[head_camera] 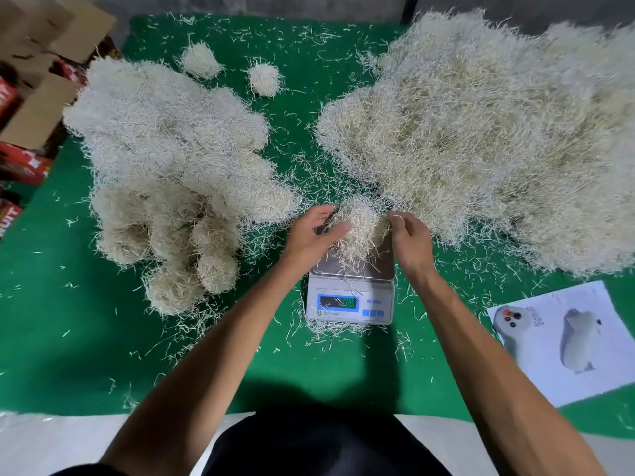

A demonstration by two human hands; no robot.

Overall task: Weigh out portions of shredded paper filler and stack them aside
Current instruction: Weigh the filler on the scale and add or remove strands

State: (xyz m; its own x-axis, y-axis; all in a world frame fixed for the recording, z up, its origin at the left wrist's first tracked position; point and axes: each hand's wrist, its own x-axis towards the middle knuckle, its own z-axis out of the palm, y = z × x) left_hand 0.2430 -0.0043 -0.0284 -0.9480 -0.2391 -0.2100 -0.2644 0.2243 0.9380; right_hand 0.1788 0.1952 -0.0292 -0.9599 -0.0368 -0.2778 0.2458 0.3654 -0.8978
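While the small clump of pale shredded paper (357, 231) sits on the white digital scale (350, 297), left hand (309, 235) cups it open-fingered, right hand (410, 238) pinches strands; trimming to weight's probably next.

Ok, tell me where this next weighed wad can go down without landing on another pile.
Freest: the green mat left of the scale, below the stacked wads, with only stray shreds. A narrower strip runs between the stack and the big loose heap, holding two small wads. Right of the scale, heap and printed sheet crowd it.
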